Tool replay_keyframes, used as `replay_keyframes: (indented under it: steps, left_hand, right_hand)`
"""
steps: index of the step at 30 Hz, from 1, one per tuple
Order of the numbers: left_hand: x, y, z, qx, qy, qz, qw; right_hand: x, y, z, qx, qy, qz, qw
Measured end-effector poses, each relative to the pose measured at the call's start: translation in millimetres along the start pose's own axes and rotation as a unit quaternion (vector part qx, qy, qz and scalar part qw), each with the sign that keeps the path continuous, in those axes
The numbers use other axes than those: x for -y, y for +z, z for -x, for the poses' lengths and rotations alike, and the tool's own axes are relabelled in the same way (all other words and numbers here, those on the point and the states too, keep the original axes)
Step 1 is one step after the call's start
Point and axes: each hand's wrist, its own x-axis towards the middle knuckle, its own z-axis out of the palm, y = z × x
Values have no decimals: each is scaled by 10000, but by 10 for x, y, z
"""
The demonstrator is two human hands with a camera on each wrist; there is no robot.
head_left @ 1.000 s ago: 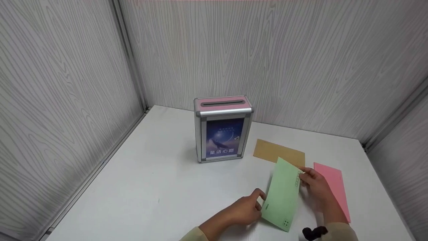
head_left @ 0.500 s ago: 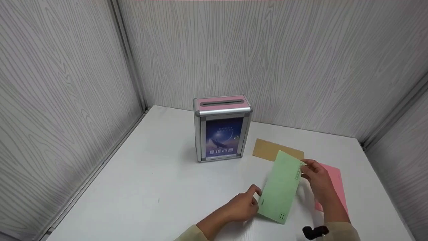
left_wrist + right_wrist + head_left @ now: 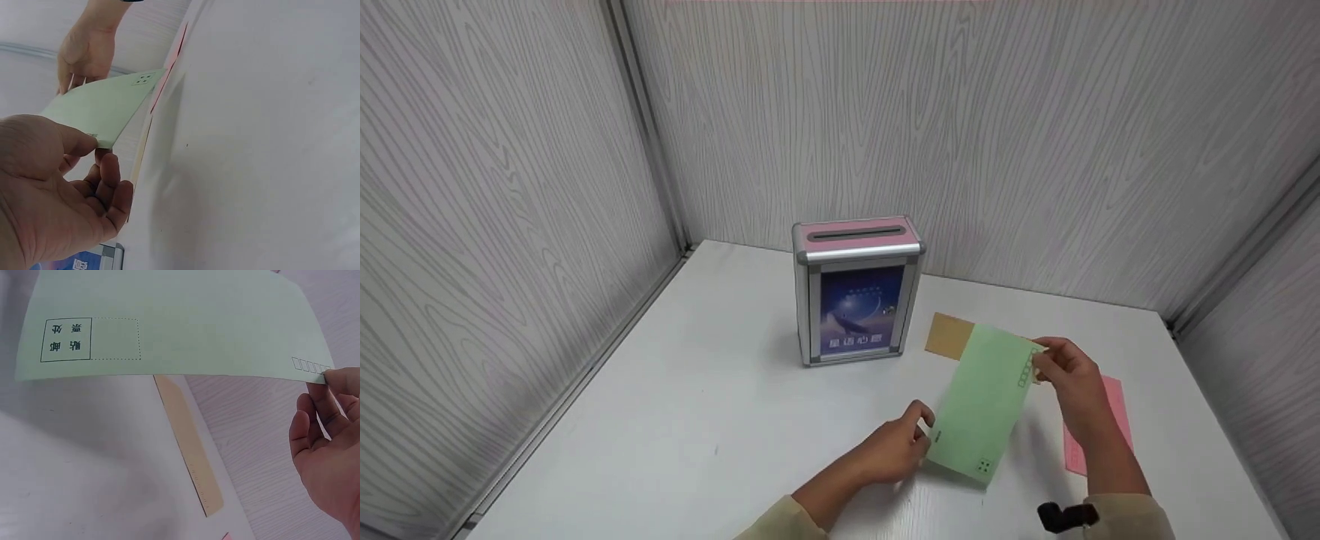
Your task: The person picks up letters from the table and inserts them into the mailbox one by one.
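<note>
A green envelope [image 3: 986,405] is held above the white table between both hands. The left hand [image 3: 891,448] pinches its lower left edge; in the left wrist view the thumb lies on top and a finger [image 3: 104,157] beneath. At the upper right corner, by the row of small printed boxes, the right hand [image 3: 1072,386] pinches it between thumb and fingers [image 3: 323,405]. A printed stamp square [image 3: 66,340] shows at the envelope's other end. Left of and behind the hands stands a silver-framed box [image 3: 859,292] with a slot [image 3: 856,234] in its pink top.
A tan envelope [image 3: 949,336] lies flat right of the box, partly covered by the green one. A pink envelope [image 3: 1119,412] lies farther right, partly behind the right forearm. Grey wood-grain panels [image 3: 960,135] wall in the table [image 3: 675,405].
Both hands have lifted the green envelope and shifted it slightly left and away from the person. It now covers more of the tan envelope. Both grips look unchanged.
</note>
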Motion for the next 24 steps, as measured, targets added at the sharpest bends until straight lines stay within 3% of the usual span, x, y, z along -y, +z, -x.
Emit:
replay_keyframes:
  steps: [10, 24]
  left_hand:
    - [16, -99, -3, -44, 37, -78, 10000]
    - [28, -160, 33, -70, -48, 46, 10000]
  right_hand:
    - [244, 53, 56, -97, -254, -56, 9996]
    - [407, 186, 149, -36, -493, 153, 9987]
